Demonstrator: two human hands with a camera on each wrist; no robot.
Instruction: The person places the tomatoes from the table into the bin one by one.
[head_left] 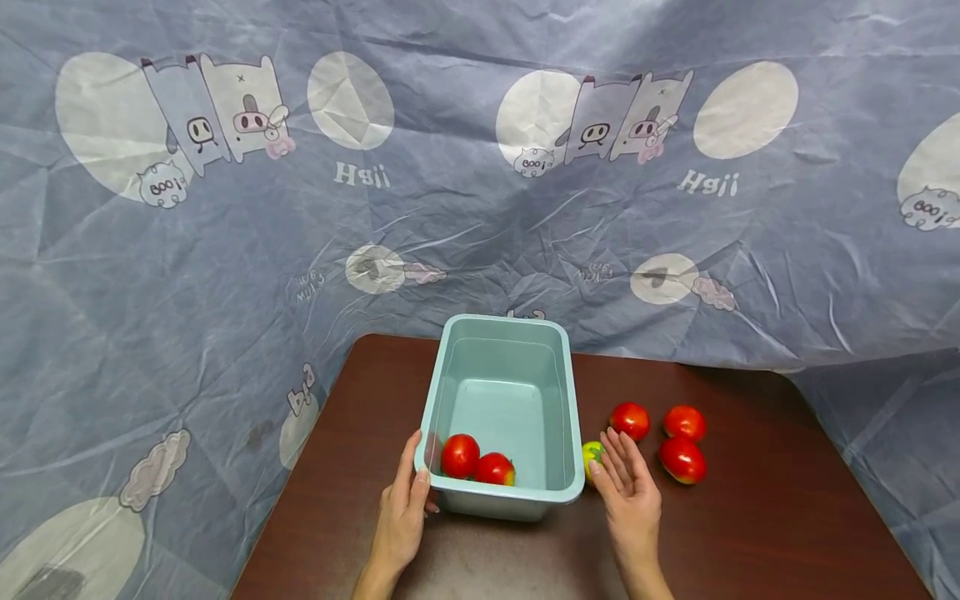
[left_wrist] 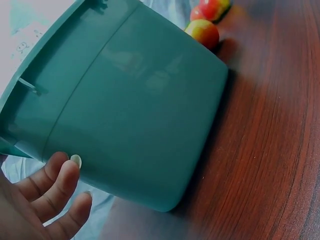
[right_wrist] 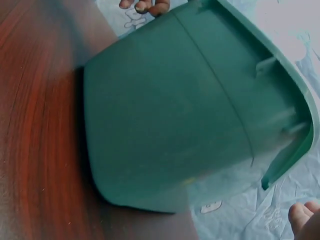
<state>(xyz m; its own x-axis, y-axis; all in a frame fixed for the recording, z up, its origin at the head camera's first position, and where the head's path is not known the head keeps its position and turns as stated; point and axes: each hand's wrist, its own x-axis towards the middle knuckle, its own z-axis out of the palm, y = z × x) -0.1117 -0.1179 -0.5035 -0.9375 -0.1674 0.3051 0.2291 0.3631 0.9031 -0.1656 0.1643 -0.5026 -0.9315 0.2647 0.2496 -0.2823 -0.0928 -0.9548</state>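
A light blue-green plastic bin (head_left: pixel 501 492) stands on the table, with two red tomatoes, one (head_left: pixel 460 456) beside the other (head_left: pixel 495 469), lying inside at its near left. My left hand (head_left: pixel 400 515) holds the near left corner of the rim, thumb on top and fingers against the outer wall; its curled fingers (left_wrist: pixel 55 187) show in the left wrist view. To the right of the bin, my right hand (head_left: pixel 630 500) is held with fingers extended and nothing gripped. It partly covers a yellow-green tomato (head_left: pixel 591 456); whether they touch I cannot tell.
Three red tomatoes lie right of the bin: one (head_left: pixel 630 421) near my right fingertips, another (head_left: pixel 684 423) farther right, and a third (head_left: pixel 682 460) just in front of that. The brown wooden table (head_left: pixel 787 517) meets a grey-blue printed cloth (head_left: pixel 480 208) behind.
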